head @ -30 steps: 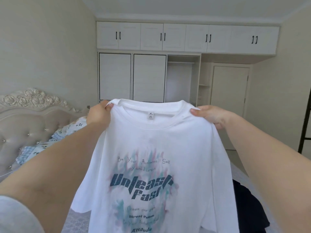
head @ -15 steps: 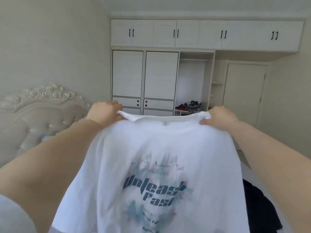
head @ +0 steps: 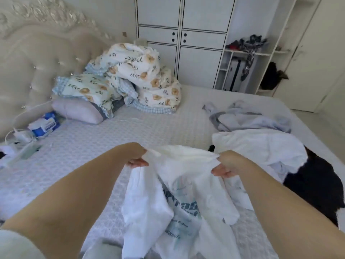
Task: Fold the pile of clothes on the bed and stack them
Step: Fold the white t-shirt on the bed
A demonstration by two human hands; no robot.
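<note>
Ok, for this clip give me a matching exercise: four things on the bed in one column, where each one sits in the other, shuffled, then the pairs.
Things:
1. printed T-shirt
2. floral duvet
3. black garment
4. blue wipes pack

Places:
A. far left, by the headboard
B. bunched up at the head of the bed
C. held by both hands, left hand and right hand
D. right edge, partly under a white garment

Pairs: 1-C, 2-B, 3-D, 4-A
</note>
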